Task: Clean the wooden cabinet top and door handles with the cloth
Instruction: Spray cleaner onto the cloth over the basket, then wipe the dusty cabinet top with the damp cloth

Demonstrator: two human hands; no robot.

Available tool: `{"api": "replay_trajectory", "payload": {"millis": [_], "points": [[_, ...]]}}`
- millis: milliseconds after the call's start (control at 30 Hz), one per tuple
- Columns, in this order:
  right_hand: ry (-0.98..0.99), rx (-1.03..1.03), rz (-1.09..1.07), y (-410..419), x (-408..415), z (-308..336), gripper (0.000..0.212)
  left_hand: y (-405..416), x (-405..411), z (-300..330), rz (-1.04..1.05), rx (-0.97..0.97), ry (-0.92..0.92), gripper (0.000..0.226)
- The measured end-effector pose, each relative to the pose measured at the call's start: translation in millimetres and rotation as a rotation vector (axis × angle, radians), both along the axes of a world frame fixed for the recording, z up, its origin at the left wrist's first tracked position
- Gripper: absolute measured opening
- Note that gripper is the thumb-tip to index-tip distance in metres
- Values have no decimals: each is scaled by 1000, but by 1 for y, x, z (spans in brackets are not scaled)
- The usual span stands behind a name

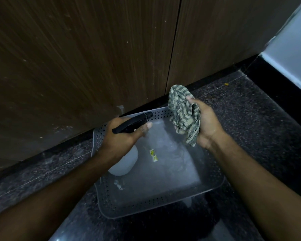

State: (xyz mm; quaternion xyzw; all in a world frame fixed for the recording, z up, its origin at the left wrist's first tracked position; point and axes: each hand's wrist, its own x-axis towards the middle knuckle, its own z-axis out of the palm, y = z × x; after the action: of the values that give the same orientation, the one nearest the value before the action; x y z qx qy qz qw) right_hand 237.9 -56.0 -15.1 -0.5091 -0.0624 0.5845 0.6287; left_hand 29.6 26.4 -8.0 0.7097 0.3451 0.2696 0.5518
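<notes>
1. Left grip: fingers curled round the neck of a spray bottle, one finger lying forward along the trigger.
2. Bottle: black spray head above the left grip, nozzle pointing right toward the cloth; white body below the grip, over the left part of the tray.
3. Right grip: fingers and thumb closed round a striped cloth, thumb pressing on its upper edge.
4. Cloth: bunched, grey-green stripes; most of it lies left of the right grip, on the palm side, one end rising above the thumb, the other hanging below the heel of the hand.
5. Cloth and nozzle: near each other but apart, the cloth to the right of the nozzle.
6. Tray: grey plastic, perforated rim, below both grips, resting on the floor; a small yellow sticker on its base, between the two forearms.
7. Cabinet doors: dark wood, beyond both grips, a vertical seam between two panels; pale specks on the surface. No handle or cabinet top is in view.
8. Floor: dark speckled stone, under the tray and to the right of the right grip.
</notes>
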Motion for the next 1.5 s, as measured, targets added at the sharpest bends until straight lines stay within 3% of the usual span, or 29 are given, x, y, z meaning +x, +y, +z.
{"api": "replay_trajectory", "payload": {"millis": [500, 633, 767, 833, 900, 1000, 1167, 1267, 1367, 1500], "points": [[-4, 7, -42, -1, 3, 4, 44, -5, 7, -4, 8, 17, -33, 23], [-2, 36, -64, 2, 5, 10, 40, -3, 2, -7, -15, -31, -82, 37], [-28, 38, -62, 3, 4, 11, 41, 2, -8, -13, -69, 174, 90, 67], [-36, 45, -57, 3, 3, 8, 42, 12, -16, -12, -145, 207, 240, 87], [-30, 45, -57, 3, 1, 7, 42, 27, -28, -9, -292, 361, 427, 99], [-9, 37, -47, 2, -2, 7, 42, 46, -44, 8, -386, 544, 533, 79], [-99, -16, -74, 1, -3, 20, 39, 37, -46, 72, -143, 484, 384, 42], [-161, -20, -164, -2, -1, 48, 31, 21, -15, 105, -140, 473, 292, 33], [-237, 6, -237, -17, 8, 98, 26, 8, 18, 141, -258, 308, 243, 33], [-283, 103, -288, -49, 11, 167, 31, -17, 49, 174, -240, 37, 99, 27]]}}
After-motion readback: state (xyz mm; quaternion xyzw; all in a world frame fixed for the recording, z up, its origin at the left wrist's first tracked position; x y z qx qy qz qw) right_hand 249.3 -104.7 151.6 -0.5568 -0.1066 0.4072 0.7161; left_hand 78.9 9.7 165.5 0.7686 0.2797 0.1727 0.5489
